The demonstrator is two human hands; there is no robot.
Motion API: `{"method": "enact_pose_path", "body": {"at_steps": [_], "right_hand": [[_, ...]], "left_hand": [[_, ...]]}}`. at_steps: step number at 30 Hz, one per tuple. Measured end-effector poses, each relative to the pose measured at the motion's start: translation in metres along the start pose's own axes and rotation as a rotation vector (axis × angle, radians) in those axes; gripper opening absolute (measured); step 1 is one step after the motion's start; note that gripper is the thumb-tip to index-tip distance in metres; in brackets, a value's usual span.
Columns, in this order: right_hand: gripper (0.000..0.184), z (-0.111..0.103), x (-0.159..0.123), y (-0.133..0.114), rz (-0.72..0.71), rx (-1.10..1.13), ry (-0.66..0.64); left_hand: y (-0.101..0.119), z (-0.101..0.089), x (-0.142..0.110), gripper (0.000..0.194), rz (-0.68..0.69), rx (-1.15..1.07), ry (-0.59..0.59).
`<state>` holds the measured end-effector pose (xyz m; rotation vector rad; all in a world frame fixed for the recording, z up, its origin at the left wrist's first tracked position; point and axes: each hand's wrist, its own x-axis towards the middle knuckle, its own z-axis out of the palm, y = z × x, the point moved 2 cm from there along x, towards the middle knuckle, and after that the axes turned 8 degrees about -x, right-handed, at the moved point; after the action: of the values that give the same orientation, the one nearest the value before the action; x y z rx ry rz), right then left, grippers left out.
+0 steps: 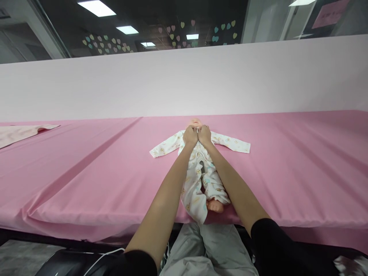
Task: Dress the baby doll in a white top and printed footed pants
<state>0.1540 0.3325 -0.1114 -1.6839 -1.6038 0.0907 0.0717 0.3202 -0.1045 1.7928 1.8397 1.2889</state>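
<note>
A baby doll (196, 123) lies on its back on the pink table cover (287, 165), head away from me, one bare foot (215, 206) near the front edge. It wears a white printed romper (201, 172) with both sleeves spread sideways. My left hand (190, 136) and my right hand (204, 135) are side by side at the doll's neck, both closed and pinching the romper's collar edges together. What exactly the fingertips press is hidden.
A pale pink cloth (20, 133) lies at the far left of the table. A light pink wall panel (184, 80) stands behind the table. My lap in grey trousers (207, 249) is below the front edge, with a white cable (100, 257) beside it.
</note>
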Motion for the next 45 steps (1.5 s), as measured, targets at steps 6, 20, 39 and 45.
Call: {"method": "enact_pose_path", "body": {"at_steps": [6,20,39,45], "right_hand": [[0.016,0.001,0.000,0.001,0.020,0.037,0.032],[0.019,-0.008,-0.004,0.000,0.038,0.297,0.050],[0.014,-0.054,-0.009,-0.017,-0.215,0.018,-0.449],[0.010,-0.070,-0.012,-0.017,-0.232,-0.017,-0.606]], "left_hand": [[-0.005,0.001,0.001,0.023,0.032,-0.050,0.014],[-0.007,-0.002,-0.003,0.023,0.094,-0.173,0.037],[-0.018,-0.023,-0.041,0.013,0.165,-0.178,0.100],[-0.022,-0.023,-0.044,0.010,0.313,-0.253,0.061]]}}
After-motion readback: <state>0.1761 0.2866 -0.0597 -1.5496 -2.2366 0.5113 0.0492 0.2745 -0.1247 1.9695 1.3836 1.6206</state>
